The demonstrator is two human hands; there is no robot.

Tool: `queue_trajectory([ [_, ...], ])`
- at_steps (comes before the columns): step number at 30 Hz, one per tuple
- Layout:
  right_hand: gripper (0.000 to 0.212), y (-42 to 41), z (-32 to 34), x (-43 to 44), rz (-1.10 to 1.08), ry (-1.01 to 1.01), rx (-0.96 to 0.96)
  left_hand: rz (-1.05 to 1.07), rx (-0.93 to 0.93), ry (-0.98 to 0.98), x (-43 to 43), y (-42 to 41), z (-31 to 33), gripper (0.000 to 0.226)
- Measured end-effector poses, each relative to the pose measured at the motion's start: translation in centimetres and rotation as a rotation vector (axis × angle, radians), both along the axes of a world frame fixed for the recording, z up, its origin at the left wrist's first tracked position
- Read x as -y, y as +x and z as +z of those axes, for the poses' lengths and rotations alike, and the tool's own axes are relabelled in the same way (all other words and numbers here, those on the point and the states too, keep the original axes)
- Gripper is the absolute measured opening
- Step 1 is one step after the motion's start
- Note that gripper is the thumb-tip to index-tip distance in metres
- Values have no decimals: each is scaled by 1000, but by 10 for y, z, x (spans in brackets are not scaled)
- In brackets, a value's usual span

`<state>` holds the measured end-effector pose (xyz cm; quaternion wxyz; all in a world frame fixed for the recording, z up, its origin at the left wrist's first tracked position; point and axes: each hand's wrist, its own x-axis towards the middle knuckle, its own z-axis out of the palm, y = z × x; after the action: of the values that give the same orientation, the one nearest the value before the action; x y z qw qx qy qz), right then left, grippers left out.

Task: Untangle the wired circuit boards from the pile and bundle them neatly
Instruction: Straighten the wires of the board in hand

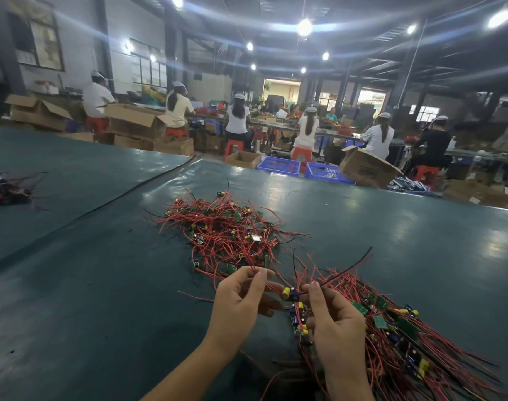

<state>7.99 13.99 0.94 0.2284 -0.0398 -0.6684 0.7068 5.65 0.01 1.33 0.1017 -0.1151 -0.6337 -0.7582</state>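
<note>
Head view: over the green desk [102, 285], the left hand [238, 302] pinches a red wire [271, 287] just below the pile [229, 233] at centre frame, probably to draw one circuit board [291, 294] free. The right hand [334, 322] has its fingers [315, 290] clamped on the bundle [391, 328] at lower right, keeping it gathered.

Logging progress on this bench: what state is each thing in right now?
left hand, pinches a red wire
right hand, grips a few wired boards
pile of wired circuit boards, tangled, on the table
sorted bundle, wires roughly aligned, beside the right hand
cardboard box, flaps open
</note>
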Motion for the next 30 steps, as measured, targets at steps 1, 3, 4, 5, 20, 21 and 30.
queue_trajectory([
  [1,21,0,0,0,2,0,2,6,34,35,0,-1,1,20],
  [3,23,1,1,0,12,13,5,-6,102,86,2,-2,2,23],
  [4,23,2,2,1,19,15,3,-28,133,92,2,-2,3,24],
  [5,23,2,2,1,26,13,0,-57,162,82,2,-2,4,25],
  [20,28,0,1,1,57,41,27,-266,185,-57,-1,7,10,32],
  [21,29,0,1,1,64,33,35,-264,182,-49,-1,7,11,33],
  [30,28,1,2,4,61,24,1,-231,134,-97,0,7,10,38],
])
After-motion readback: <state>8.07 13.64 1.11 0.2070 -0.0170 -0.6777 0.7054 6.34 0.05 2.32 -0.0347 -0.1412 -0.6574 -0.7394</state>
